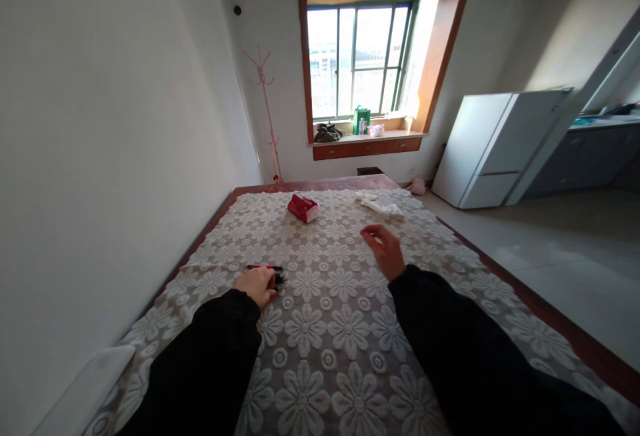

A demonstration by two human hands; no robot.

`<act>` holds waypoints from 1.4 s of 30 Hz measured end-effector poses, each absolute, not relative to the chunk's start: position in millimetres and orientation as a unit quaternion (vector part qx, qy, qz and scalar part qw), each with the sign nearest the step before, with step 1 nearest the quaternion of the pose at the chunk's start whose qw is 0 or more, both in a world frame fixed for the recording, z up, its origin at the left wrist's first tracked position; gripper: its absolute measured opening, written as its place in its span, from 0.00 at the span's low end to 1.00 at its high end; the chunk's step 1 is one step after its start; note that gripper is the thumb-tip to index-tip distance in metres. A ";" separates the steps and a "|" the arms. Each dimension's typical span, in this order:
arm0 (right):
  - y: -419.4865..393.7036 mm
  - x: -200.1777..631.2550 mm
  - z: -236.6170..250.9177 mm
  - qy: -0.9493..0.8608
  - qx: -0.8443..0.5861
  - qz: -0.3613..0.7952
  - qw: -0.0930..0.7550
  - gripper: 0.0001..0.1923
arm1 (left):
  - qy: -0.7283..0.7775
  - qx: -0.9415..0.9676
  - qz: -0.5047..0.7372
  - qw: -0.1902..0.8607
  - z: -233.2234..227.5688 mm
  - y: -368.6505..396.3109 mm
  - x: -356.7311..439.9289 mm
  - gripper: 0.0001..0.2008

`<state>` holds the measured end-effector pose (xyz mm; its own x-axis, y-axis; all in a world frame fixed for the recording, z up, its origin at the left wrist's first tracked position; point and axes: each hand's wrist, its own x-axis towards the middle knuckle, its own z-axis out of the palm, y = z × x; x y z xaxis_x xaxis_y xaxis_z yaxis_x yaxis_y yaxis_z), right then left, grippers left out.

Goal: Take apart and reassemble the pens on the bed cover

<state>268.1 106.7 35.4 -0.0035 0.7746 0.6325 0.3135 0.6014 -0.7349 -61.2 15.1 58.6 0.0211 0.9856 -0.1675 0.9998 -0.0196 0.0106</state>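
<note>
- Left hand [257,285] resting on the grey table covering with white lace flower pattern [330,329], fingers curled over a small bunch of dark and red pens [273,275]; pens lying flat on the cloth, tips sticking out to the right of the fingers.
- Seemingly gathered together but not lifted yet.
- Right hand [384,249] held just above the cloth, well apart from the pens, fingers loosely half open, holding nothing.
- Further away, untouched: red rectangular packet [303,208] and crumpled white cloth [380,205] near the far edge.
</note>
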 end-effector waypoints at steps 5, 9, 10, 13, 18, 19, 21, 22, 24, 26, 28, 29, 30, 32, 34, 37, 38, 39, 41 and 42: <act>70.7 228.3 10.4 -0.765 -0.310 0.311 0.471 0.06 | 0.641 0.757 0.018 0.122 61.0 14.0 -53.2 0.09; 50.2 216.1 -2.4 -0.840 -0.244 0.280 0.396 0.15 | 0.552 0.755 0.246 0.253 59.5 7.9 -29.8 0.10; 47.3 215.1 -2.6 -0.846 -0.238 0.281 0.385 0.20 | 0.541 0.728 0.299 0.296 57.9 6.0 -23.2 0.09; 45.7 215.5 -1.3 -0.851 -0.259 0.266 0.370 0.20 | 0.508 0.644 0.418 0.390 48.7 2.0 -7.3 0.15; 58.4 223.2 -8.3 -0.887 -0.320 0.132 0.306 0.07 | 0.529 0.688 0.397 0.299 17.9 6.4 -3.5 0.13; 60.7 224.8 -10.3 -0.902 -0.319 0.100 0.274 0.06 | 0.539 0.714 0.364 0.261 11.0 7.9 -5.0 0.11; 63.4 226.9 -13.1 -0.926 -0.315 0.052 0.204 0.05 | 0.547 0.755 0.299 0.204 -0.9 10.1 -7.7 0.07; 63.7 227.4 -13.6 -0.932 -0.316 0.038 0.174 0.05 | 0.548 0.769 0.274 0.184 -5.3 10.6 -8.6 0.06; 62.7 227.2 -13.2 -0.937 -0.322 0.023 0.134 0.06 | 0.549 0.787 0.238 0.152 -10.0 9.8 -9.0 0.07; 60.6 226.4 -11.8 -0.940 -0.323 0.018 0.106 0.07 | 0.553 0.796 0.211 0.126 -9.6 7.3 -8.1 0.10; 58.5 225.5 -10.2 -0.944 -0.318 0.014 0.086 0.06 | 0.560 0.801 0.182 0.108 -5.9 4.3 -6.5 0.12; 57.7 225.2 -9.6 -0.946 -0.315 0.010 0.080 0.06 | 0.562 0.804 0.168 0.102 -3.6 3.0 -5.8 0.12; 57.0 224.9 -9.1 -0.947 -0.313 0.002 0.075 0.06 | 0.566 0.804 0.156 0.094 -1.5 2.0 -5.1 0.12; 55.9 224.5 -8.2 -0.949 -0.308 -0.018 0.068 0.08 | 0.571 0.805 0.134 0.084 1.4 0.9 -4.3 0.13; 54.7 223.9 -7.3 -0.950 -0.305 -0.037 0.061 0.10 | 0.579 0.804 0.112 0.074 2.2 0.6 -4.0 0.13; 52.8 223.1 -5.9 -0.951 -0.299 -0.054 0.061 0.11 | 0.585 0.803 0.096 0.063 1.0 0.8 -3.9 0.15; 52.3 222.8 -5.5 -0.951 -0.297 -0.057 0.063 0.11 | 0.586 0.802 0.096 0.063 0.6 1.0 -3.8 0.16; 51.9 222.7 -5.3 -0.951 -0.296 -0.059 0.066 0.11 | 0.587 0.801 0.098 0.066 0.2 1.1 -3.8 0.17; 51.6 223.0 -5.4 -0.951 -0.294 -0.061 0.073 0.11 | 0.589 0.798 0.101 0.076 0.0 1.3 -4.0 0.19; 51.7 223.5 -5.8 -0.951 -0.293 -0.060 0.078 0.12 | 0.591 0.796 0.102 0.082 -0.1 1.5 -4.1 0.20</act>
<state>223.5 51.7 -5.8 -0.8160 0.5482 0.1833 0.5668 0.8211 0.0679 -4.1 1.5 -0.1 0.2816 0.9572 0.0668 0.9237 -0.2893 0.2511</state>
